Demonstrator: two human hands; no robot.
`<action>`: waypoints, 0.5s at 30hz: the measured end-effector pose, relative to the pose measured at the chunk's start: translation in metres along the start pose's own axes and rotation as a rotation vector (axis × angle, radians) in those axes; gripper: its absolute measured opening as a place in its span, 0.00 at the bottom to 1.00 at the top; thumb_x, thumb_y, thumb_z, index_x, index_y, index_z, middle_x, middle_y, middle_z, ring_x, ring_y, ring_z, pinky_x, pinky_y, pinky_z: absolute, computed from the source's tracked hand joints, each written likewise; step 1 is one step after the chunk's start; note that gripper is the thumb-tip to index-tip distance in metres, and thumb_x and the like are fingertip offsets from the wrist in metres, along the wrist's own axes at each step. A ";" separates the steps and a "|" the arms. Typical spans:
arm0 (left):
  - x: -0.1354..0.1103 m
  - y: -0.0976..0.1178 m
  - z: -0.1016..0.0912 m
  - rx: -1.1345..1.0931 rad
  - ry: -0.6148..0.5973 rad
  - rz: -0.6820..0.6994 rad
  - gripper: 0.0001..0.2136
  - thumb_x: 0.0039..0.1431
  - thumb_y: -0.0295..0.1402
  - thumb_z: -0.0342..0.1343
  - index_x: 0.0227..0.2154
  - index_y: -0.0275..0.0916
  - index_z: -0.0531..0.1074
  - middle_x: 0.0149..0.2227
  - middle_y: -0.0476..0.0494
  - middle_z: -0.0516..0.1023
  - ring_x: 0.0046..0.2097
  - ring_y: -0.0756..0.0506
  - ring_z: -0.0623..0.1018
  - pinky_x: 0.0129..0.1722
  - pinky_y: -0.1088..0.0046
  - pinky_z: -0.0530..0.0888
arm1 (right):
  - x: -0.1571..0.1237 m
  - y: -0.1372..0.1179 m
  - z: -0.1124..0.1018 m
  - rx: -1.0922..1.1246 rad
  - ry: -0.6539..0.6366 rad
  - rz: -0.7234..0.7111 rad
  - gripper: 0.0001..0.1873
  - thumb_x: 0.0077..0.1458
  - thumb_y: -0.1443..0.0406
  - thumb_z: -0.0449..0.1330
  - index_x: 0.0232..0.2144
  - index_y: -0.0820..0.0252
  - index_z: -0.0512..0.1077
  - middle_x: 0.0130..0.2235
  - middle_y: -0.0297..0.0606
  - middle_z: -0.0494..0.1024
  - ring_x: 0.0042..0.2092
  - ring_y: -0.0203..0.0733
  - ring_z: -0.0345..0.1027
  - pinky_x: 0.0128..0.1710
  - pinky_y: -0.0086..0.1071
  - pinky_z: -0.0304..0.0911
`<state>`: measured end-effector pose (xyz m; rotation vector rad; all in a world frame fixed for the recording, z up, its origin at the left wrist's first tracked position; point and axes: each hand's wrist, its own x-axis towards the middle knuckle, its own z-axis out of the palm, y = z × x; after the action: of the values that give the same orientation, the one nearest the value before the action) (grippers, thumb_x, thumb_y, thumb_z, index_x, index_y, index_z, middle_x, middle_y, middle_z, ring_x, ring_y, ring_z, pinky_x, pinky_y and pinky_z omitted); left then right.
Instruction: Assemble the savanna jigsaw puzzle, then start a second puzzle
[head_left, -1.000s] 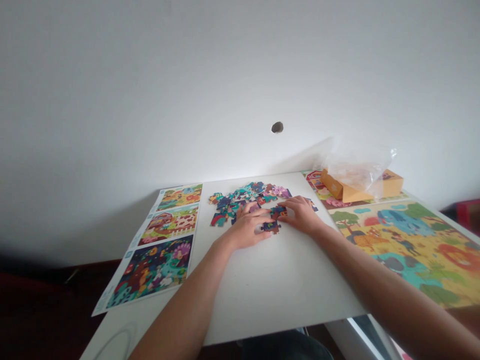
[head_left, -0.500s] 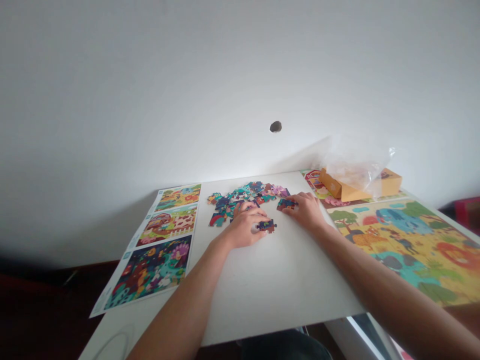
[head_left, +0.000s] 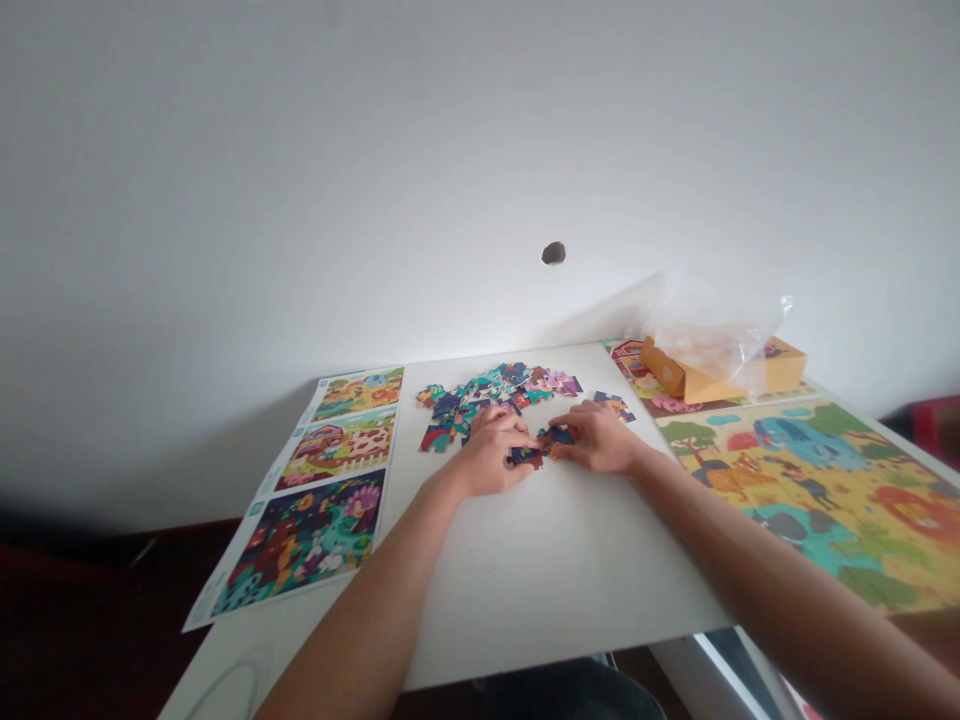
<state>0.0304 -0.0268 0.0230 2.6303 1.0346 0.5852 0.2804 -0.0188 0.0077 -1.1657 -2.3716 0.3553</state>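
Note:
My left hand (head_left: 491,452) is closed on a dark puzzle piece (head_left: 527,456) lying on the white table (head_left: 525,560). From the right, my right hand (head_left: 598,437) pinches a second dark blue puzzle piece (head_left: 559,437) against the edge of the first. The two pieces appear to touch; whether they interlock is hidden by the fingers. Just behind my left hand spreads a heap of loose puzzle pieces (head_left: 487,385) in teal, purple and dark blue. Beyond my right hand lies a separate puzzle piece (head_left: 615,404).
At the left lies a sheet with three printed pictures (head_left: 300,545). A finished animal puzzle (head_left: 810,490) covers the right side. Behind it, a yellow box (head_left: 784,368) and a clear plastic bag (head_left: 716,320) rest on a farm picture (head_left: 630,365). A wall (head_left: 465,180) stands behind.
My right hand has moved left and nearer with its puzzle piece, bringing it against the one under my left hand. The separate piece at the right has come into view.

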 end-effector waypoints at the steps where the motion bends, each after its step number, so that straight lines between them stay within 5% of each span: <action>1: 0.000 0.000 0.000 0.000 0.005 0.001 0.12 0.54 0.38 0.62 0.41 0.46 0.81 0.43 0.45 0.76 0.50 0.40 0.67 0.57 0.58 0.60 | -0.001 -0.001 -0.002 -0.013 -0.013 -0.009 0.23 0.53 0.53 0.65 0.49 0.55 0.77 0.35 0.41 0.78 0.40 0.46 0.70 0.43 0.36 0.59; 10: -0.001 -0.002 -0.002 -0.002 -0.005 0.005 0.18 0.52 0.32 0.60 0.47 0.47 0.77 0.42 0.45 0.75 0.50 0.39 0.67 0.55 0.59 0.62 | -0.002 -0.005 -0.006 -0.047 -0.040 0.026 0.23 0.48 0.52 0.67 0.45 0.55 0.76 0.38 0.41 0.75 0.43 0.48 0.67 0.46 0.39 0.56; 15: -0.002 -0.002 -0.005 -0.048 -0.020 0.015 0.23 0.51 0.30 0.60 0.53 0.45 0.74 0.41 0.46 0.77 0.52 0.39 0.68 0.57 0.59 0.61 | 0.000 0.003 0.003 -0.142 0.076 0.194 0.23 0.52 0.47 0.64 0.44 0.54 0.76 0.40 0.42 0.75 0.45 0.50 0.67 0.47 0.40 0.56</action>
<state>0.0259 -0.0266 0.0259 2.5989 0.9834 0.5781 0.2806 -0.0167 0.0036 -1.4541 -2.2548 0.2047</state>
